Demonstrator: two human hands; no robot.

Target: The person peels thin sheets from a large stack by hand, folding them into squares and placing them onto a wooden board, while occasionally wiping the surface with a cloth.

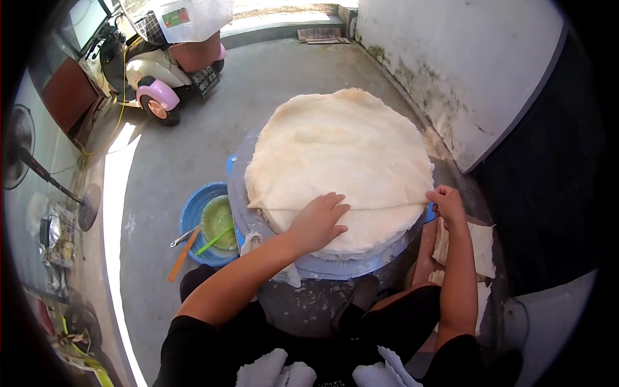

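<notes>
A tall round stack of pale, thin dough sheets [335, 155] sits in front of me on a round grey board [240, 187]. The top dough sheet [361, 184] has its near edge running across the stack, with a strip of the layer below showing on my side. My left hand [319, 222] lies on the stack at that edge, fingers stretched out and spread. At the right rim, my right hand [446, 201] pinches the corner of the top sheet between thumb and finger. A whitish cloth [287, 276] hangs by the board's near left side.
Left of the board, a blue basin [191, 213] holds a bowl of greenish liquid [219, 222], with a green-handled tool and an orange stick. Folded sheets [480, 248] lie at my right. A scooter [155, 77], a fan [39, 164] and a white wall [451, 71] stand around.
</notes>
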